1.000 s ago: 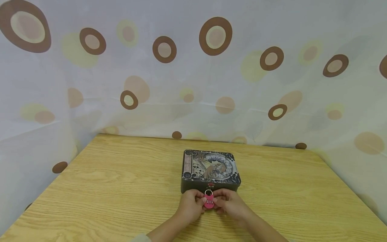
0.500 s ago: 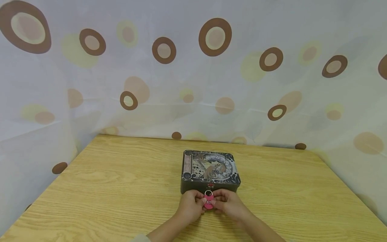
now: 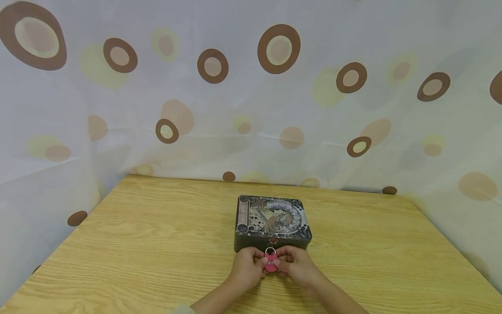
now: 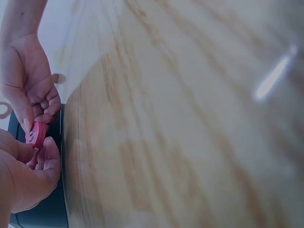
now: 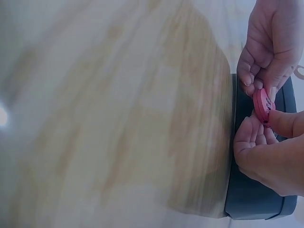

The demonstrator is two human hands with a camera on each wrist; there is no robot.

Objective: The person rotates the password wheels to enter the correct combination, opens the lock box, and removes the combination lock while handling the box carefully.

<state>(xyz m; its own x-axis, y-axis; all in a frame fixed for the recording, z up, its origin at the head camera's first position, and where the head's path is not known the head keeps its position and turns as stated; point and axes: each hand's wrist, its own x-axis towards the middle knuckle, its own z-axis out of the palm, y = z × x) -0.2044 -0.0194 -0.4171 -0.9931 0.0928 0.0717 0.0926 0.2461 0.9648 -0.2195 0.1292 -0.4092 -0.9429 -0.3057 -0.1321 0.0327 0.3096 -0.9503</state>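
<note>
A pink combination padlock (image 3: 270, 264) with a silver shackle and small number dials is held at the front of a dark tin box (image 3: 272, 216) with a patterned lid. My left hand (image 3: 247, 267) pinches the padlock's left side; my right hand (image 3: 299, 266) pinches its right side, the thumb by the dials. Just above the shackle, a red clasp (image 3: 273, 240) shows on the box front. Whether the shackle passes through the clasp I cannot tell. Both wrist views show the pink padlock (image 4: 35, 135) between the thumbs and fingers of the two hands, close against the box (image 5: 259, 190).
The box stands with its lid down on a wood-grain table (image 3: 157, 244). Behind and to both sides hangs a pale curtain (image 3: 243, 96) with brown and yellow circles.
My right thumb has moved left onto the padlock's dials, covering part of them. The left hand and the box stay in place.
</note>
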